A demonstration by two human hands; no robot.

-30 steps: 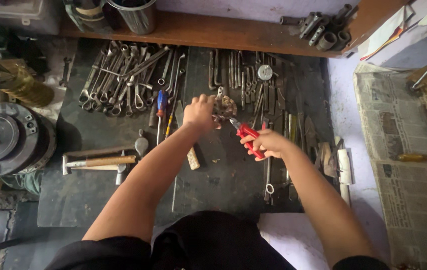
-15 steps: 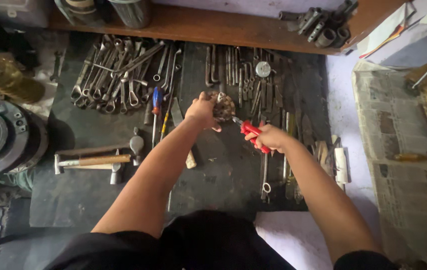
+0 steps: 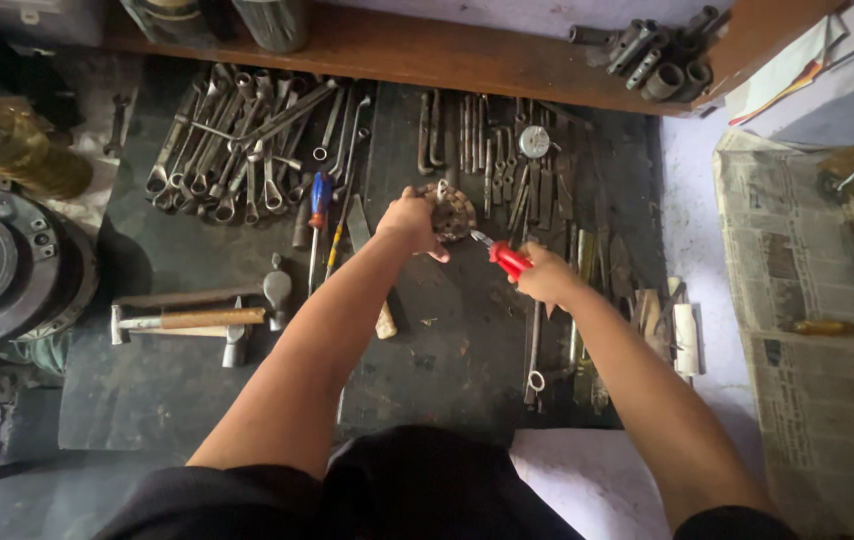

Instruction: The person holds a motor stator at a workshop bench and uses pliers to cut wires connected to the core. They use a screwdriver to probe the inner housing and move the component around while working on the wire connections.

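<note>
My left hand [image 3: 409, 222] grips a round, rusty metal part [image 3: 450, 209] and holds it up above a dark mat [image 3: 197, 400]. My right hand [image 3: 547, 275] is closed around the red handles of a pair of pliers [image 3: 507, 259]. The pliers' metal jaws reach to the lower right edge of the round part. Both forearms stretch out from the bottom of the view.
A pile of spanners [image 3: 237, 150] lies at the mat's far left, with a blue and red screwdriver [image 3: 319, 198] beside it. Two hammers [image 3: 187, 318] lie at the left. More long tools [image 3: 507, 160] lie behind my hands. Newspaper [image 3: 817, 330] covers the right. A round machine part [image 3: 7, 265] sits far left.
Both hands stay on the round part and the pliers. The view has shifted slightly, and the hands sit a little higher in it than a second ago.
</note>
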